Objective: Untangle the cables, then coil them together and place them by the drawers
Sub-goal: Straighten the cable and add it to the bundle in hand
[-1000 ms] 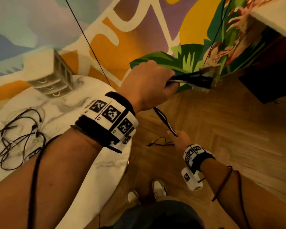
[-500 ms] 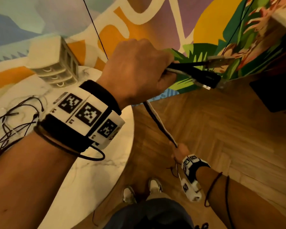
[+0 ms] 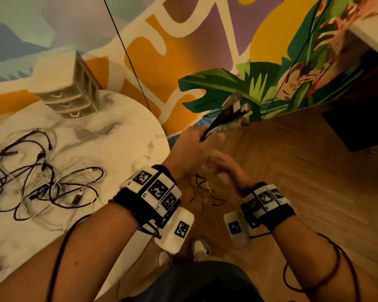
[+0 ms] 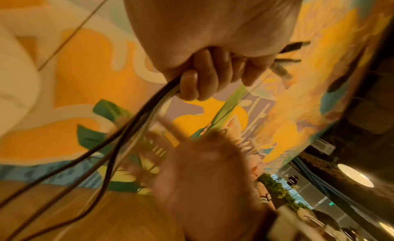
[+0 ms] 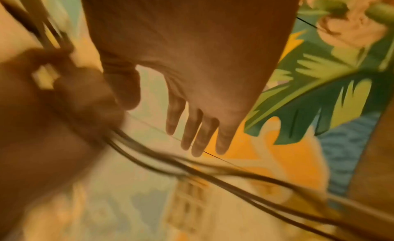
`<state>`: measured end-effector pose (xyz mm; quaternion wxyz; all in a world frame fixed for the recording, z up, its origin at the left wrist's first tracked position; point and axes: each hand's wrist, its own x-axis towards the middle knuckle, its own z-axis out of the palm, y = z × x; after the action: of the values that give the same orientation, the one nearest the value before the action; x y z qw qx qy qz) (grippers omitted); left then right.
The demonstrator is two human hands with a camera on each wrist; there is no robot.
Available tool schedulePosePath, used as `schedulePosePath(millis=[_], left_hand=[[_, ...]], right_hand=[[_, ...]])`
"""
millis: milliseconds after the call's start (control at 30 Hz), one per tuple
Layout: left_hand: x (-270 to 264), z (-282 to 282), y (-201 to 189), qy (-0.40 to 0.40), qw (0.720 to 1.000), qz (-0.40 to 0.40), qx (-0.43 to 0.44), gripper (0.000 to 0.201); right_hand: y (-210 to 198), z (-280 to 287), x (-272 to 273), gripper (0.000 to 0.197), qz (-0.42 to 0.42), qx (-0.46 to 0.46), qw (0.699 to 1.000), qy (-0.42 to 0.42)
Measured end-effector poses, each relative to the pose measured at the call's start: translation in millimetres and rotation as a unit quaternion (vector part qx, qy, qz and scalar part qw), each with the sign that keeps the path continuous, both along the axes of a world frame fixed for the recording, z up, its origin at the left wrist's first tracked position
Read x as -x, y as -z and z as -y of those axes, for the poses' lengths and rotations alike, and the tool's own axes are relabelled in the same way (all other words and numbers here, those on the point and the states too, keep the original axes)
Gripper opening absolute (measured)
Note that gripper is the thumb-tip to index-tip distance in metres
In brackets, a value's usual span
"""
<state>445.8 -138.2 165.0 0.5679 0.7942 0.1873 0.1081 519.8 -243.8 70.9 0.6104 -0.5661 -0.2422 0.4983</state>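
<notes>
The left hand (image 3: 192,147) is clenched around a bundle of thin black and white cables (image 4: 136,120), w/ the plug ends (image 3: 234,112) sticking out above the fist, toward the painted wall. The rest of the bundle hangs down from the fist, over the wooden floor beside the round white marble table (image 3: 122,149). The right hand (image 5: 192,93) is released: fingers (image 5: 200,135) straight and spread, holding nothing, just beside the left hand on the side away from the table. In the right wrist view the hanging cables pass below the fingertips, but it is too blurred to tell if they touch. A second tangle of black and white cables (image 3: 42,179) lies on the table top. The small beige 3-drawer unit (image 3: 68,88) stands at the table's far edge, near the wall, well apart from the tangle.
</notes>
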Motion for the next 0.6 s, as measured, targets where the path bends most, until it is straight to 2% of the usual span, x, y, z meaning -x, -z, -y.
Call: schedulePosePath(millis=[33,67,100,167,233,300,433,533,600], left_hand=[[3,-2,5,0.016,0.999,-0.023,0.020,0.039],[6,-4,11,0.040,0.998,-0.044,0.030,0.033],[9,-4,15,0.065,0.996,-0.057,0.029,0.028],[15,0,22,0.099,0.991,-0.086,0.004,0.015],[19,5,25,0.107,0.988,-0.108,-0.002,0.031],[23,6,29,0.106,0.988,-0.109,-0.020,0.037],[29,8,39,0.111,0.979,-0.124,-0.119,0.037],[32,3,40,0.123,0.954,-0.140,-0.237,0.032],[35,-2,31,0.061,0.931,-0.130,-0.337,0.020]], right_hand=[[-16,1,1,0.025,-0.071,-0.064,0.995,0.003],[-26,1,0,0.035,-0.127,-0.105,0.986,-0.004],[-32,0,-1,0.047,-0.135,-0.114,0.984,-0.011],[-40,-5,0,0.050,-0.063,-0.094,0.993,-0.034],[-41,-10,1,0.038,0.013,-0.062,0.997,-0.052],[-41,-13,4,0.037,0.045,-0.042,0.997,-0.048],[-31,-24,10,0.041,0.077,-0.029,0.997,0.002],[-27,-31,13,0.039,0.076,-0.004,0.997,0.030],[-29,-33,12,0.036,0.045,-0.013,0.998,0.033]])
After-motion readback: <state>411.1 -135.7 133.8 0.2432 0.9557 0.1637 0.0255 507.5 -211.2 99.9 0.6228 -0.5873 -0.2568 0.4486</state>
